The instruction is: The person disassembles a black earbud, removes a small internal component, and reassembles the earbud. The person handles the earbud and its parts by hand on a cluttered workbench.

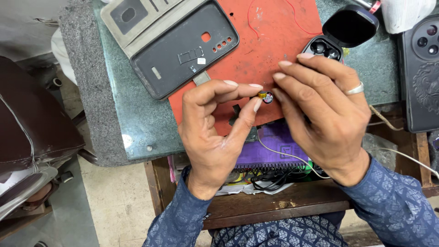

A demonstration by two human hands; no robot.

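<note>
Both hands are raised just above the front edge of the red mat (pixel 256 41), palms turned toward each other. The left hand (pixel 215 132) pinches a small round part (pixel 265 96), black with a yellow edge, between thumb and fingertips, the wrist bent upward. The right hand (pixel 327 114), ring on one finger, arches over from the other side, its fingertips meeting the same part. Behind them an open earbud case (pixel 340 32) sits on the mat's corner, and an open phone flip cover (pixel 178 41) lies to the left.
</note>
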